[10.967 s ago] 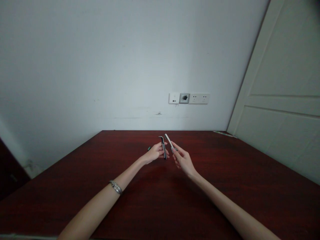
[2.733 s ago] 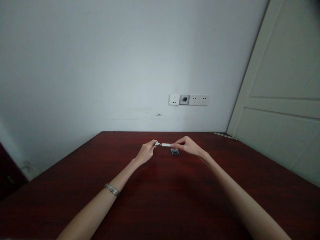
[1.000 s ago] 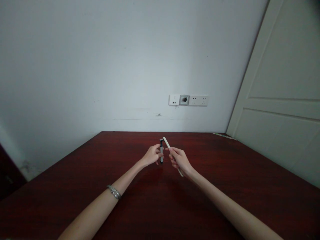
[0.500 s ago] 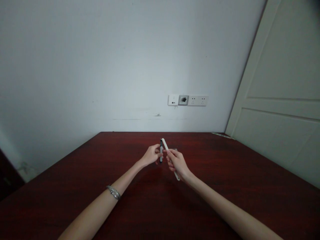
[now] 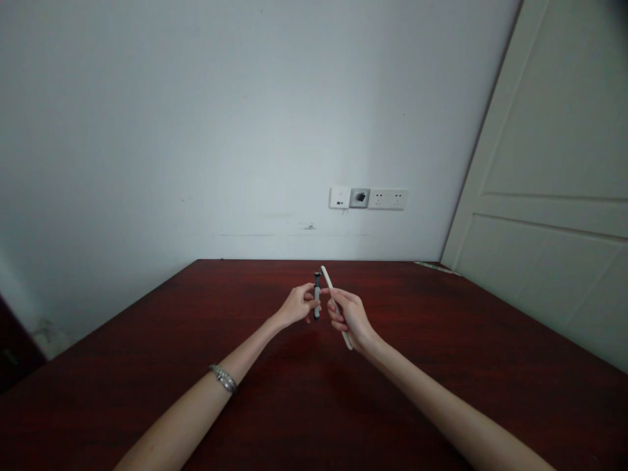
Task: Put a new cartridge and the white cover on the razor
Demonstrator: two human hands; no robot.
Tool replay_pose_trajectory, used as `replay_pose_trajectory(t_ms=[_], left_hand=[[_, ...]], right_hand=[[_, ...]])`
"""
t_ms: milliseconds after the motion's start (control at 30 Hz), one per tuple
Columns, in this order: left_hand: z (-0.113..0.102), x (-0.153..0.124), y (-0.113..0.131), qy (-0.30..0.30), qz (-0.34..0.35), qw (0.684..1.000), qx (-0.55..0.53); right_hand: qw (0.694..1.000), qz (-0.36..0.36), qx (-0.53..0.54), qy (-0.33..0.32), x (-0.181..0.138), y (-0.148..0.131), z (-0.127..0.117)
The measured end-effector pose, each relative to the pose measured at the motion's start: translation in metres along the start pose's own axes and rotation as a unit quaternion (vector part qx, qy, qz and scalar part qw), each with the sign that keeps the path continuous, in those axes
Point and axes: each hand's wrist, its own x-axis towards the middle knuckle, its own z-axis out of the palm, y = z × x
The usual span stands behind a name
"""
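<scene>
My left hand (image 5: 297,304) is closed around a small dark razor-like tool (image 5: 316,296), held upright over the dark red table (image 5: 314,392). Just to its right, my right hand (image 5: 349,316) grips a slim white stick (image 5: 330,290) that slants up and to the left. The stick's upper end nearly meets the top of the dark tool. Its lower end pokes out below my right palm. A silver bracelet (image 5: 222,379) circles my left wrist.
A white wall stands behind the table, with a row of sockets (image 5: 369,197) on it. A pale door (image 5: 554,196) fills the right side. A thin flat strip (image 5: 436,266) lies at the table's far right corner.
Both hands rose from the table since 2.7 s ago; a small teal item seen there is now hidden. In the last second the white stick shifted slightly against the dark tool.
</scene>
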Motion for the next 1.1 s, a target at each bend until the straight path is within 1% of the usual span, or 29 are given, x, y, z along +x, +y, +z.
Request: replay_pose_trajectory(t_ms=[200,300,400,533,633,700,767,833,900,933,1000,1100], left_hand=[[-0.001,-0.001,0.005,0.009,0.005,1.0,-0.005],[-0.002,0.0,0.005,0.013,0.006,1.0,0.0],[-0.001,0.001,0.0,0.003,0.007,1.0,0.005],[0.0,0.002,-0.007,-0.007,0.012,1.0,0.01],[0.0,0.003,-0.01,-0.007,0.013,0.999,0.029],[-0.001,0.003,-0.01,-0.002,0.02,0.999,0.041],[-0.003,0.003,-0.008,0.004,0.032,0.998,0.056],[-0.007,0.001,-0.005,0.015,0.052,0.995,0.084],[-0.011,0.0,-0.002,0.032,0.085,0.988,0.128],[-0.014,-0.001,-0.001,0.043,0.105,0.982,0.153],[-0.018,-0.002,0.0,0.063,0.143,0.967,0.201],[-0.022,-0.002,0.001,0.077,0.169,0.952,0.243]], right_hand=[[1.0,0.03,0.003,0.004,-0.009,0.007,0.0],[1.0,0.012,-0.005,-0.003,-0.011,0.006,0.002],[1.0,-0.014,-0.008,-0.002,-0.005,0.002,0.003],[1.0,-0.004,-0.012,0.002,-0.002,0.011,0.003],[0.999,0.004,-0.032,-0.015,-0.009,0.021,0.005],[0.998,-0.007,-0.058,-0.036,-0.012,0.02,0.007],[0.993,-0.045,-0.092,-0.053,-0.011,0.01,0.005],[0.984,-0.084,-0.136,-0.078,-0.006,-0.006,-0.001],[0.97,-0.093,-0.189,-0.123,0.001,-0.026,-0.012],[0.961,-0.091,-0.219,-0.144,0.005,-0.036,-0.018],[0.942,-0.114,-0.284,-0.139,0.01,-0.055,-0.03],[0.892,-0.133,-0.409,-0.137,0.014,-0.073,-0.042]])
